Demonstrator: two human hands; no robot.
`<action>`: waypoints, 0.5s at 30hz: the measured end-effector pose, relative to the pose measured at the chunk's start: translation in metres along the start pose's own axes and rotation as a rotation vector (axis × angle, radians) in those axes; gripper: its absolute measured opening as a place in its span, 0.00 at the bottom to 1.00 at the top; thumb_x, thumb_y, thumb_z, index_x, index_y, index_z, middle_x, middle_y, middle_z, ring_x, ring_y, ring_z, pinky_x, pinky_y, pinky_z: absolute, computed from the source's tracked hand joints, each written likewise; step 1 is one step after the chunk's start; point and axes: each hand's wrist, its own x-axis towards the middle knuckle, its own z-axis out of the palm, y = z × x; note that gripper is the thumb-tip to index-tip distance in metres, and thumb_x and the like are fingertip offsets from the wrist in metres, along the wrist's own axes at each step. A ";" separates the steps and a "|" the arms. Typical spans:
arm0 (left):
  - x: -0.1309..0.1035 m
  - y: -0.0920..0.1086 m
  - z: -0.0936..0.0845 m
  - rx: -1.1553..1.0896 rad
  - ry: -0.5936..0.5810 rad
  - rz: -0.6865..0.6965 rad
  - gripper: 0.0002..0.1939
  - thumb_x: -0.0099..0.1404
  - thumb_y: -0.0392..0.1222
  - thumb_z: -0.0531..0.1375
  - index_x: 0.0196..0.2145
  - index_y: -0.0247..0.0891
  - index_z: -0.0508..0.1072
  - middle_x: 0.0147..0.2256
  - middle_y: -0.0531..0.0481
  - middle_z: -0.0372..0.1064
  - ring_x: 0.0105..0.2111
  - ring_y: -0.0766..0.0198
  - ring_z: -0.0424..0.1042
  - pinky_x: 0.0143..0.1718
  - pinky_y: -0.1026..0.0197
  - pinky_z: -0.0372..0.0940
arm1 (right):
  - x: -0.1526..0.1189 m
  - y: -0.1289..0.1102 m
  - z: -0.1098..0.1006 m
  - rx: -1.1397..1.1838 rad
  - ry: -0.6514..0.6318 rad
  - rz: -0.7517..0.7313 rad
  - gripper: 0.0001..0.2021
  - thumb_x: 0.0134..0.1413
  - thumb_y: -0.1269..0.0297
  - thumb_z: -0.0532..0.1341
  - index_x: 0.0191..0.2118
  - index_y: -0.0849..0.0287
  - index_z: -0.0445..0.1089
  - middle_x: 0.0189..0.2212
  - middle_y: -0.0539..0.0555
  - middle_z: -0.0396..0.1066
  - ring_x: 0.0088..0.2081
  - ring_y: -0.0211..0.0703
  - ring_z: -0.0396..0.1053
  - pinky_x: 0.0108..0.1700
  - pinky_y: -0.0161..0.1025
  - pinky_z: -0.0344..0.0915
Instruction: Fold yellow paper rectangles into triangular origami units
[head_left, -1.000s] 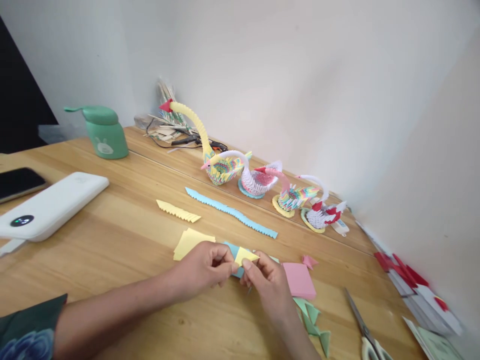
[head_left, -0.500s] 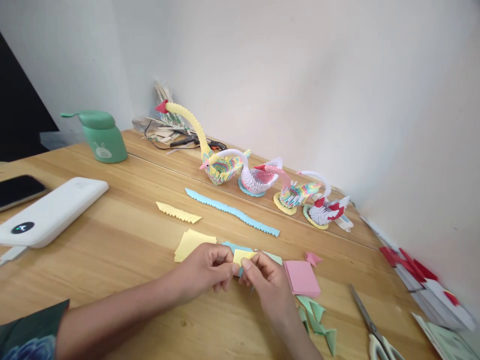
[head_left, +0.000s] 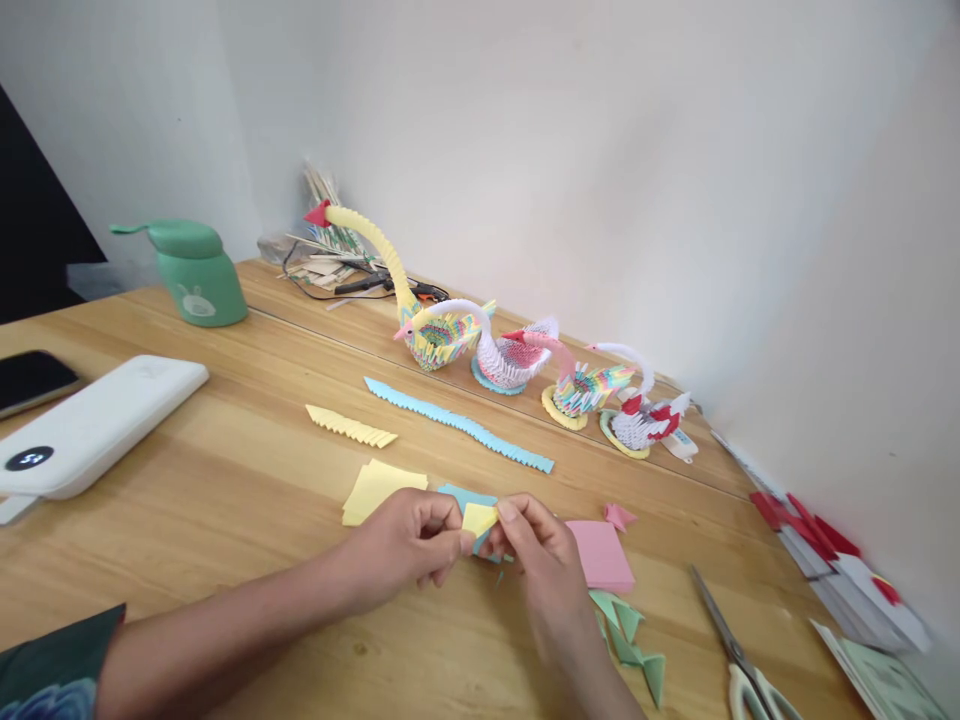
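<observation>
Between my two hands is a small folded yellow paper piece (head_left: 477,519). My left hand (head_left: 420,535) pinches its left edge, and my right hand (head_left: 536,545) pinches its upper right corner. Just behind them lie blue paper sheets (head_left: 461,492), partly hidden by the fingers. A stack of yellow sheets (head_left: 381,488) sits beyond my left hand. To the right of my right hand are a stack of pink sheets (head_left: 601,555), a small pink folded piece (head_left: 619,517) and several green folded pieces (head_left: 630,655).
A yellow strip (head_left: 349,427) and a blue strip (head_left: 457,423) lie farther back, before several paper swans (head_left: 510,358). Scissors (head_left: 739,650) lie at right. At left are a green bottle (head_left: 199,275), a white power bank (head_left: 105,425) and a phone (head_left: 34,382).
My right thumb and fingers have shifted up and right on the yellow piece, showing more of its folded corner. My left hand keeps its pinch. The whole view has shifted slightly.
</observation>
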 end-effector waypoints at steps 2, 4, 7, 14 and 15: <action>0.000 -0.001 0.000 0.012 -0.007 -0.004 0.15 0.57 0.45 0.56 0.18 0.38 0.58 0.14 0.59 0.58 0.15 0.73 0.54 0.18 0.70 0.52 | 0.000 0.000 -0.002 -0.065 0.032 -0.049 0.14 0.48 0.55 0.63 0.22 0.60 0.67 0.16 0.46 0.64 0.22 0.35 0.61 0.28 0.32 0.57; 0.001 -0.002 0.000 0.004 -0.015 -0.015 0.15 0.57 0.45 0.56 0.18 0.37 0.58 0.15 0.59 0.59 0.15 0.73 0.55 0.18 0.70 0.52 | 0.000 0.001 -0.003 -0.111 0.044 -0.085 0.15 0.49 0.55 0.62 0.21 0.60 0.66 0.16 0.46 0.64 0.22 0.35 0.60 0.27 0.32 0.57; 0.004 -0.003 0.000 -0.026 -0.008 -0.030 0.15 0.57 0.47 0.56 0.18 0.37 0.60 0.15 0.58 0.61 0.15 0.73 0.56 0.18 0.70 0.53 | 0.000 0.003 -0.002 -0.036 0.008 -0.053 0.15 0.50 0.53 0.61 0.24 0.60 0.67 0.17 0.46 0.64 0.22 0.35 0.60 0.28 0.32 0.58; 0.005 -0.001 -0.001 -0.055 0.027 -0.018 0.14 0.56 0.47 0.57 0.20 0.36 0.64 0.15 0.58 0.61 0.15 0.73 0.56 0.18 0.70 0.54 | 0.001 0.007 -0.002 -0.096 -0.155 -0.026 0.16 0.50 0.53 0.61 0.23 0.60 0.64 0.19 0.48 0.65 0.24 0.36 0.61 0.29 0.33 0.58; 0.005 -0.001 -0.001 -0.063 0.018 -0.012 0.13 0.56 0.47 0.57 0.21 0.36 0.64 0.16 0.57 0.62 0.15 0.73 0.57 0.18 0.70 0.54 | 0.001 0.007 -0.003 -0.141 -0.159 -0.039 0.16 0.51 0.53 0.61 0.23 0.60 0.64 0.19 0.47 0.64 0.24 0.36 0.61 0.29 0.33 0.57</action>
